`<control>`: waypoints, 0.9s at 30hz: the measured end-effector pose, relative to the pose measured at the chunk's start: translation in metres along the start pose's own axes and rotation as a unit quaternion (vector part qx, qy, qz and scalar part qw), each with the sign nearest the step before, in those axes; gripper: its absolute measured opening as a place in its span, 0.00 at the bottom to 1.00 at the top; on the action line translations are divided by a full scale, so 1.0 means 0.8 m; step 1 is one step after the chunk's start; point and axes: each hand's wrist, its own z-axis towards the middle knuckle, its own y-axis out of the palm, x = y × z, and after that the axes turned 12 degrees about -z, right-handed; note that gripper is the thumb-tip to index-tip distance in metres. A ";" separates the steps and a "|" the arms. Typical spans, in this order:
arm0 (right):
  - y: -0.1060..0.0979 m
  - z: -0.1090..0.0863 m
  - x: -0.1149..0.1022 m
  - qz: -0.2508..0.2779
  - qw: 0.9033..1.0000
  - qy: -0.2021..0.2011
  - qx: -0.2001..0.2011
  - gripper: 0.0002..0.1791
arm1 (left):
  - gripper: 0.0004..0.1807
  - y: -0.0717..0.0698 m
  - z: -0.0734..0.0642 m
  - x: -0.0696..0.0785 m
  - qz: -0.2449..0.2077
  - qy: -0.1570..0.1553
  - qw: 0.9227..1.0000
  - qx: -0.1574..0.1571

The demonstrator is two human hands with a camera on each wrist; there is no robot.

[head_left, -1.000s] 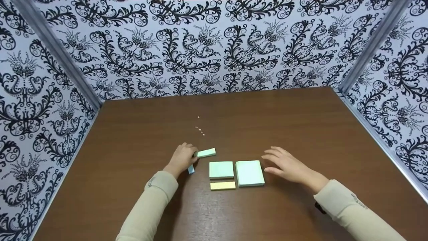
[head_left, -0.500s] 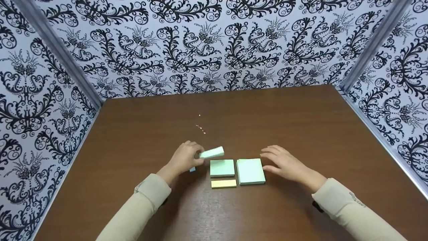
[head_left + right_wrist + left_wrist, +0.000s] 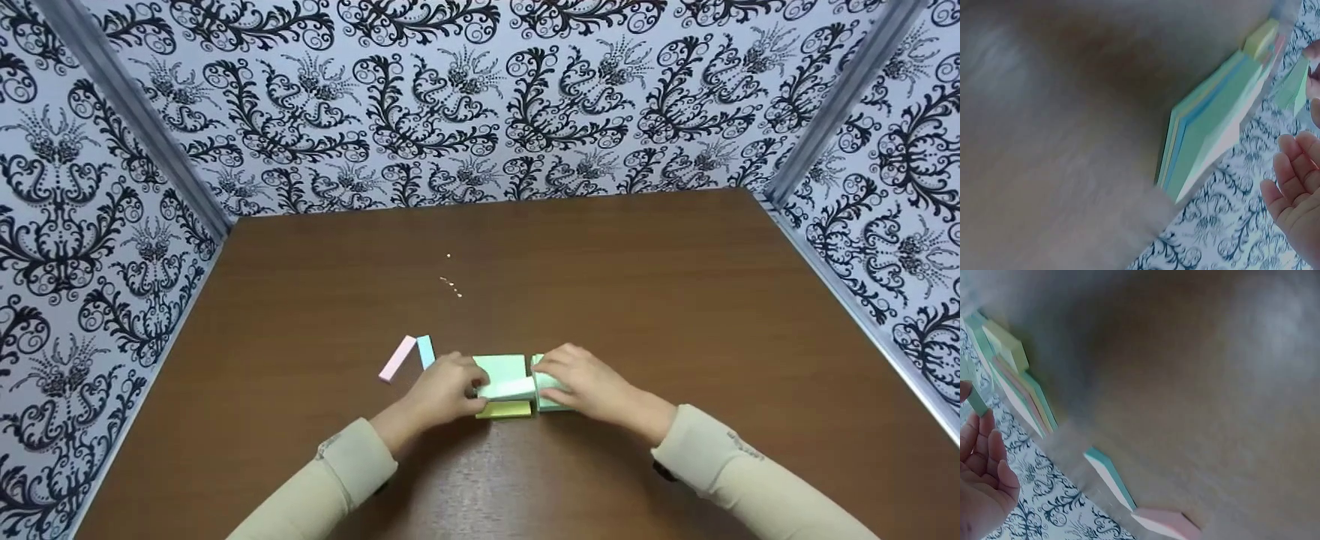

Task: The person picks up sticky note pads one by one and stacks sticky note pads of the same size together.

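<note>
My left hand [image 3: 448,388] pinches one end of a narrow pale-green sticky note pad [image 3: 510,389] between thumb and fingers. In the head view that pad overlaps a wider green sticky note pad [image 3: 501,366], just behind a narrow yellow pad [image 3: 504,410] on the table. My right hand [image 3: 585,384] hovers at the large green pad stack [image 3: 1213,124], covering much of it in the head view. Its fingers [image 3: 1292,169] are loosely bent, with nothing between them in the right wrist view. Coloured layers show along the stack's side.
A narrow pink pad [image 3: 397,358] and a narrow blue pad [image 3: 426,351] lie left of my left hand, their far ends close together. Small white specks [image 3: 451,285] dot the brown table [image 3: 637,262] farther back. Patterned walls [image 3: 465,105] enclose its back and sides.
My left hand has picked up the narrow green pad and carried it right and nearer to me, uncovering the pink and blue pads. My right hand has moved left over the large stack.
</note>
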 end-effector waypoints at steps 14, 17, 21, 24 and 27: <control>0.034 0.015 -0.023 -0.067 0.995 -0.058 0.034 0.09 | 0.08 0.013 -0.012 0.000 0.000 -0.031 0.999 -0.023; 0.036 0.015 -0.025 -0.068 0.996 -0.055 0.029 0.08 | 0.08 0.014 -0.014 0.001 0.012 -0.031 0.999 -0.029; 0.037 0.016 -0.030 -0.062 0.997 -0.047 0.019 0.08 | 0.09 0.014 -0.018 0.003 0.042 -0.036 0.997 -0.045; 0.038 0.017 -0.032 -0.059 0.998 -0.036 -0.003 0.08 | 0.09 0.015 -0.020 0.005 0.065 -0.041 0.996 -0.055; 0.041 0.016 -0.034 -0.059 0.998 -0.022 -0.024 0.07 | 0.10 0.017 -0.022 0.006 0.084 -0.043 0.994 -0.059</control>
